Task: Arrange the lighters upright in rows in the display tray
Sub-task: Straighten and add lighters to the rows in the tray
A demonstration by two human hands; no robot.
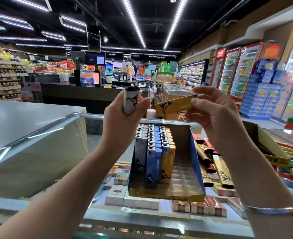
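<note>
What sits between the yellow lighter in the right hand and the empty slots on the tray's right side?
Nothing visible. The right hand holds the yellow lighter in open air above the display tray. The empty slots beside the yellow row lie uncovered below.

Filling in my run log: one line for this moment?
left hand: holds white lighter | right hand: pinches yellow lighter | display tray: three rows upright, right side unfilled

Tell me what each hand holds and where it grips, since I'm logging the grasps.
The left hand grips a white lighter round its lower body. The right hand pinches a yellow lighter at its cap end.
</note>
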